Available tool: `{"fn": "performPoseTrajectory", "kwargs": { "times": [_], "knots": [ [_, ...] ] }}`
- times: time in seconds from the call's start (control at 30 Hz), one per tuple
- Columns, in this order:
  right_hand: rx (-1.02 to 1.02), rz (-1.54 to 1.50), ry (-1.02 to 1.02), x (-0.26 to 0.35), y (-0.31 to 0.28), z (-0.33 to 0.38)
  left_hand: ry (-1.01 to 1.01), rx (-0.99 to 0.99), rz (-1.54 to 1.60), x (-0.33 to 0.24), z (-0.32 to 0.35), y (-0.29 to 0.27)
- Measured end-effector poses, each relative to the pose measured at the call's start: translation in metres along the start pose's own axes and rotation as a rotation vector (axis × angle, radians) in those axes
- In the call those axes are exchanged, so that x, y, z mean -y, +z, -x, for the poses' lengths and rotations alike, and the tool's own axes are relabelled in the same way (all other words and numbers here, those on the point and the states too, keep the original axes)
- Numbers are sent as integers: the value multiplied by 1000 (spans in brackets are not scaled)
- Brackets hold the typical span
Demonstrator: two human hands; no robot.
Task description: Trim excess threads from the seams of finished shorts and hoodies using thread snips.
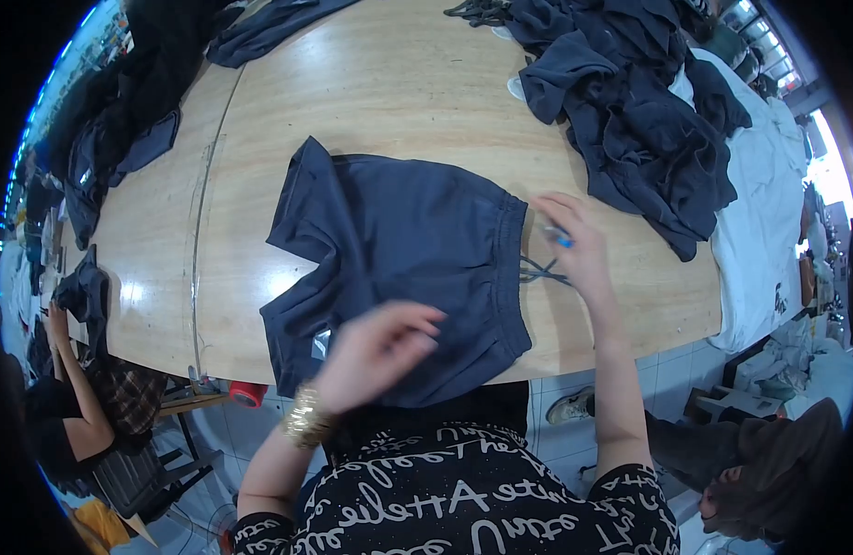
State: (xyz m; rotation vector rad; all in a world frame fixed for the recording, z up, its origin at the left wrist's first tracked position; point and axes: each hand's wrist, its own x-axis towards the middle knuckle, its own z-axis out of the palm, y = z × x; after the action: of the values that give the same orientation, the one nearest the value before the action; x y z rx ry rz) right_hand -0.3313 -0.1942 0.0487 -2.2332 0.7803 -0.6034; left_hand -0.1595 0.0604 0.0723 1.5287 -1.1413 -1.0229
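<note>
A pair of dark navy shorts (417,217) lies on the table, its gathered waistband to the right and its legs to the left. From the waistband a drawstring (543,270) trails out towards my right hand (579,248). That hand is just beyond the waistband, fingers curled round a small blue object (563,241) whose kind is too blurred to tell. Over the lower leg of the shorts hovers my left hand (378,353), somewhat blurred, its thumb and fingers apart and nothing seen in them. Beside it, a small pale label (322,344) shows on the fabric.
The wooden table (380,102) carries heaped dark garments (630,120) at the far right, beside white cloth (764,213). More dark clothes (121,120) lie at the far left. A person (70,398) works at the left edge; another person (760,472) is at lower right.
</note>
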Motion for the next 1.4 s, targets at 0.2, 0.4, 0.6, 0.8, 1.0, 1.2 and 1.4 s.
{"fn": "performPoseTrajectory", "kwargs": {
  "times": [0.2,0.4,0.6,0.8,1.0,1.2,1.4],
  "knots": [
    [283,236,-183,-4,18,-40,327,-98,-715,48,-47,24],
    [189,222,-261,55,28,-22,240,-308,-503,13,-46,-40],
    [-193,139,-540,75,58,16,396,-635,-633,29,-12,2],
    [-417,49,-365,50,75,43,525,-633,-661,51,14,3],
    [-405,-2,-397,50,77,49,502,-706,-679,55,18,2],
    [-355,-57,-348,65,68,46,248,-721,-756,44,10,-9],
    [182,-622,278,74,39,12,-72,-338,-353,49,23,-78]
  ]
}}
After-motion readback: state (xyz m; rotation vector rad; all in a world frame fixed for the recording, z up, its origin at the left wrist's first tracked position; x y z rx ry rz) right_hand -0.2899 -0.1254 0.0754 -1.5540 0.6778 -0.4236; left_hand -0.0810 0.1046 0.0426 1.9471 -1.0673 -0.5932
